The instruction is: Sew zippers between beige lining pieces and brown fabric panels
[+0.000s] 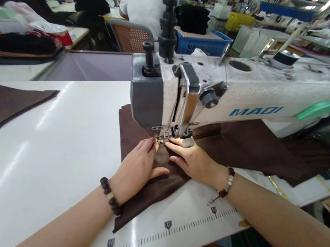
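Left hand (pixel 137 166): spread, fingertips down on brown material (pixel 163 188), beside the presser foot (pixel 163 140).
Right hand (pixel 196 161): just apart from the left, fingers likewise lowered.
Brown material: beneath the sewing machine (pixel 241 90), on a white table (pixel 87 131).
Behind: person in white (pixel 144 5), blue crate (pixel 199 45).

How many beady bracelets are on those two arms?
2. A mostly dark bracelet is around the wrist behind the left hand; a brown-and-white bracelet is around the wrist behind the right hand.
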`<state>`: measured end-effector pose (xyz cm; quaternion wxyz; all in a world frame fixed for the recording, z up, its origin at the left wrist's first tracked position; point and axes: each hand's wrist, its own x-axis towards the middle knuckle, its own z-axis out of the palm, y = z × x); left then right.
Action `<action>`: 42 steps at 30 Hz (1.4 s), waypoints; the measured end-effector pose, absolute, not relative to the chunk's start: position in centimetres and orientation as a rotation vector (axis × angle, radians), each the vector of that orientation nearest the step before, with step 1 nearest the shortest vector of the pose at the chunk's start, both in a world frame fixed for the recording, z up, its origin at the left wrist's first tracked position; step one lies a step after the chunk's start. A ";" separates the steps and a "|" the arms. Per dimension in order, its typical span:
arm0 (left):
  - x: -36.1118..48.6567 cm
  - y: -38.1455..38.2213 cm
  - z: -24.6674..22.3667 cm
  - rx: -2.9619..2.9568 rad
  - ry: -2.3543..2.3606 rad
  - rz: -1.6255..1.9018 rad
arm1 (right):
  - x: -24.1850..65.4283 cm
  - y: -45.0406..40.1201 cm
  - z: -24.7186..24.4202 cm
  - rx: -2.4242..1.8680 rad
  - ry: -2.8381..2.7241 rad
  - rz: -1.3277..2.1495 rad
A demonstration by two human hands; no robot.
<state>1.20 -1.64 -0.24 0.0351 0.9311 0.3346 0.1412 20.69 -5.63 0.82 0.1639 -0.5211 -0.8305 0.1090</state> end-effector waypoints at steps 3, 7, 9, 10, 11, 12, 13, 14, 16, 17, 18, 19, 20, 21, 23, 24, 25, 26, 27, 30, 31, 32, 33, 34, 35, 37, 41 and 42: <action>1.2 -1.6 -0.3 2.852 1.040 0.433 | 20.7 -5.4 0.7 -1.477 -2.369 0.299; 1.2 -1.6 -0.3 2.862 1.037 0.431 | 20.7 -5.4 0.7 -1.483 -2.374 0.278; 1.3 -1.6 -0.2 2.864 1.042 0.419 | 20.7 -5.4 0.7 -1.481 -2.373 0.272; 1.3 -1.6 -0.2 2.862 1.045 0.411 | 20.7 -5.4 0.7 -1.480 -2.370 0.273; 1.3 -1.6 -0.2 2.859 1.048 0.405 | 20.8 -5.4 0.7 -1.480 -2.366 0.275; 1.3 -1.6 -0.2 2.856 1.049 0.402 | 20.8 -5.4 0.6 -1.481 -2.363 0.278; 1.3 -1.6 -0.2 2.853 1.048 0.400 | 20.8 -5.4 0.6 -1.486 -2.360 0.279; 1.3 -1.6 -0.2 2.850 1.045 0.404 | 20.7 -5.4 0.5 -1.491 -2.359 0.282; 1.2 -1.6 -0.1 2.838 1.041 0.415 | 20.7 -5.4 0.5 -1.498 -2.360 0.284; 1.2 -1.6 -0.1 2.832 1.037 0.417 | 20.7 -5.4 0.6 -1.498 -2.362 0.285; 1.2 -1.6 -0.1 2.828 1.035 0.419 | 20.7 -5.4 0.6 -1.497 -2.361 0.284; 1.2 -1.6 0.0 2.827 1.032 0.421 | 20.7 -5.4 0.7 -1.499 -2.361 0.283; 1.2 -1.6 0.0 2.825 1.030 0.422 | 20.7 -5.4 0.7 -1.500 -2.361 0.281; 1.2 -1.6 0.0 2.825 1.031 0.423 | 20.7 -5.4 0.8 -1.502 -2.360 0.279; 1.3 -1.6 0.0 2.830 1.032 0.426 | 20.7 -5.3 0.8 -1.502 -2.359 0.281; 1.3 -1.6 -0.1 2.835 1.032 0.430 | 20.8 -5.3 0.8 -1.501 -2.359 0.283; 1.3 -1.6 -0.1 2.843 1.033 0.428 | 20.8 -5.3 0.8 -1.498 -2.360 0.286; 1.3 -1.6 -0.1 2.851 1.035 0.427 | 20.8 -5.3 0.8 -1.495 -2.361 0.288; 1.3 -1.6 -0.2 2.859 1.037 0.426 | 20.8 -5.3 0.7 -1.494 -2.365 0.287; 1.3 -1.6 -0.2 2.857 1.054 0.411 | 20.7 -5.4 0.8 -1.500 -2.384 0.266; 1.3 -1.6 -0.2 2.855 1.058 0.407 | 20.7 -5.4 0.8 -1.505 -2.390 0.256; 1.3 -1.6 -0.3 2.857 1.063 0.405 | 20.7 -5.4 0.8 -1.511 -2.395 0.247; 1.3 -1.6 -0.3 2.863 1.067 0.401 | 20.6 -5.4 0.9 -1.517 -2.398 0.238; 1.3 -1.5 -0.4 2.873 1.068 0.401 | 20.6 -5.4 0.9 -1.523 -2.399 0.231; 1.3 -1.5 -0.4 2.884 1.066 0.404 | 20.6 -5.4 0.9 -1.527 -2.401 0.227; 1.3 -1.4 -0.4 2.900 1.054 0.409 | 20.6 -5.3 0.8 -1.529 -2.406 0.227; 1.2 -1.6 -0.4 2.926 1.026 0.417 | 20.6 -5.4 0.7 -1.519 -2.413 0.225; 1.2 -1.7 -0.4 2.935 1.015 0.419 | 20.6 -5.4 0.7 -1.520 -2.416 0.214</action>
